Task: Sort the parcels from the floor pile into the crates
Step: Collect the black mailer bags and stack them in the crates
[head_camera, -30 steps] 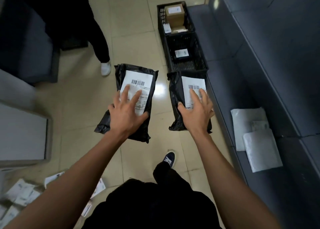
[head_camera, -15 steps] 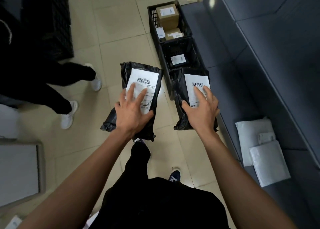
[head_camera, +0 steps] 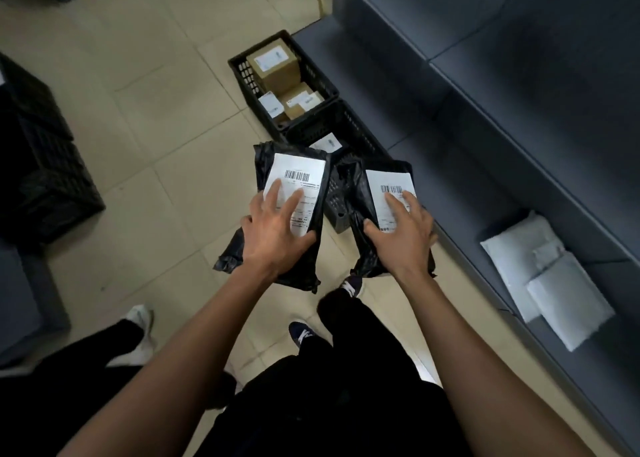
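I carry two black plastic mailer parcels, each with a white barcode label. My left hand (head_camera: 277,228) grips the left parcel (head_camera: 294,165) from above, fingers spread over its label. My right hand (head_camera: 403,229) holds the right parcel (head_camera: 356,186) the same way. Both parcels hang above the floor beside two black crates that stand end to end. The near crate (head_camera: 341,124) holds a flat dark parcel with a white label and is partly hidden behind my parcels. The far crate (head_camera: 242,70) holds several brown cardboard boxes.
A long dark grey bench (head_camera: 485,145) runs along the right, with white mailers (head_camera: 547,280) lying on it. A black crate stack (head_camera: 38,165) stands at the left. Another person's legs and white shoe (head_camera: 140,318) are at my lower left. Tiled floor lies between.
I have stepped closer to the crates, which now sit just beyond the parcels. Both hands keep the same hold. The other person has shifted to my lower left.
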Motion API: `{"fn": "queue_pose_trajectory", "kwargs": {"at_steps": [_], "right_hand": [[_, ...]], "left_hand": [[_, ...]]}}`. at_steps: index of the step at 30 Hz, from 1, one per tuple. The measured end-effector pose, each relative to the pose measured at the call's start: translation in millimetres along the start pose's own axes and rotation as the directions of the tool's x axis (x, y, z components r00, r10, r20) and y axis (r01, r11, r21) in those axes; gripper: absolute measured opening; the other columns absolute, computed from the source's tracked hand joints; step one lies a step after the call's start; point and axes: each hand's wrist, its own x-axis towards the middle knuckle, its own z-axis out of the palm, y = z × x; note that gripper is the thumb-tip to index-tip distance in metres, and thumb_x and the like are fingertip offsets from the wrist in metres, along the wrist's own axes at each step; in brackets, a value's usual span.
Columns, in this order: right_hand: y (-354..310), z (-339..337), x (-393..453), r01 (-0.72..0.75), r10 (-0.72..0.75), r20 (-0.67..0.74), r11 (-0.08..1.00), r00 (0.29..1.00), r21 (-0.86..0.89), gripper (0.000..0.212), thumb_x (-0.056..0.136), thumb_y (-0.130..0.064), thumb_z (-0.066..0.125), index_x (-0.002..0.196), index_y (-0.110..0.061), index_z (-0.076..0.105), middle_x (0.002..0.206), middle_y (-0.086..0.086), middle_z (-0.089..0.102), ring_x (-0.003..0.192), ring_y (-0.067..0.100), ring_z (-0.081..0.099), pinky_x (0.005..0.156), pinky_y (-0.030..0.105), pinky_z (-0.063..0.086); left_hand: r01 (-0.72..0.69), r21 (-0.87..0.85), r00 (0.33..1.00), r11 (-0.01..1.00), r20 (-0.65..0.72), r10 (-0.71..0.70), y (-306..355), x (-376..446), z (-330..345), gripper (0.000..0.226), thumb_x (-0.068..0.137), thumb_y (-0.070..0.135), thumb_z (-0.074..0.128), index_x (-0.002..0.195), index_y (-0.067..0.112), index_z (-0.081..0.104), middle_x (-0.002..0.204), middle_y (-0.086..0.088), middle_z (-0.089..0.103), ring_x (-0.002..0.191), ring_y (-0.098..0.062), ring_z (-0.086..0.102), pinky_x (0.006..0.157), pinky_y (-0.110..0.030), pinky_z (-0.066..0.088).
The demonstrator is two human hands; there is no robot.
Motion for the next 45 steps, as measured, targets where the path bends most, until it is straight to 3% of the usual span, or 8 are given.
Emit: {"fn": "queue_pose_trajectory", "kwargs": {"at_steps": [4,15,25,36,41,45], "right_hand": [[-3.4,10.5,56.5,-0.072,0.073,-0.024,0.996,0.997,0.053,0.070,0.081,-0.054,0.073,0.145,-0.034,0.053,0.159,-0.010,0.033,0.144,0.024,0.025,0.114,0.054,0.030],[-26.4,6.7,162.6,-0.187,0.193,-0.111,0.980,0.975,0.060,0.069,0.082,-0.057,0.071,0.145,-0.035,0.052,0.159,-0.013,0.031,0.142,0.026,0.027,0.109,0.052,0.028],[-38.6,79.5,232.8,-0.423,0.447,-0.197,0.893,0.872,0.152,0.068,0.083,-0.054,0.073,0.144,-0.030,0.054,0.158,-0.011,0.033,0.143,0.025,0.026,0.108,0.051,0.028],[-18.4,253.7,316.0,-0.665,0.685,-0.214,0.728,0.696,0.166,0.070,0.079,-0.053,0.076,0.142,-0.031,0.054,0.158,-0.008,0.034,0.143,0.030,0.030,0.107,0.059,0.033],[18.9,335.3,339.8,-0.714,0.728,-0.206,0.683,0.653,0.151,0.078,0.079,-0.057,0.073,0.147,-0.032,0.043,0.165,0.000,0.018,0.141,0.038,0.031,0.108,0.062,0.034],[51.3,389.5,361.8,-0.727,0.741,-0.209,0.670,0.638,0.153,0.079,0.079,-0.057,0.073,0.148,-0.031,0.043,0.165,0.002,0.019,0.141,0.038,0.031,0.106,0.061,0.034]], "left_hand": [[-0.091,0.010,0.993,0.996,0.072,0.090,15.0,72.2,-12.1,0.085,0.083,0.063,0.066,0.156,0.041,0.030,0.170,0.000,0.008,0.151,-0.029,0.009,0.116,-0.059,0.024],[-0.260,0.080,0.951,0.962,0.192,0.241,58.0,227.2,-28.6,0.083,0.084,0.065,0.062,0.155,0.042,0.027,0.170,0.004,0.007,0.153,-0.030,0.008,0.118,-0.062,0.023],[-0.411,0.061,0.869,0.909,0.328,0.371,38.5,371.2,-0.8,0.079,0.084,0.061,0.067,0.152,0.043,0.032,0.168,0.006,0.010,0.151,-0.030,0.010,0.118,-0.062,0.022],[-0.590,0.085,0.697,0.803,0.556,0.453,-50.7,539.9,116.2,0.083,0.085,0.062,0.067,0.155,0.038,0.031,0.168,0.002,0.009,0.148,-0.034,0.017,0.114,-0.061,0.026],[-0.560,0.025,0.697,0.828,0.554,0.455,-84.8,577.5,209.0,0.083,0.084,0.063,0.067,0.155,0.037,0.033,0.166,0.002,0.014,0.147,-0.034,0.020,0.110,-0.062,0.032],[-0.583,0.051,0.700,0.811,0.539,0.469,-109.8,606.5,280.0,0.082,0.083,0.063,0.067,0.153,0.038,0.033,0.166,0.001,0.015,0.146,-0.037,0.022,0.107,-0.064,0.037]]}}
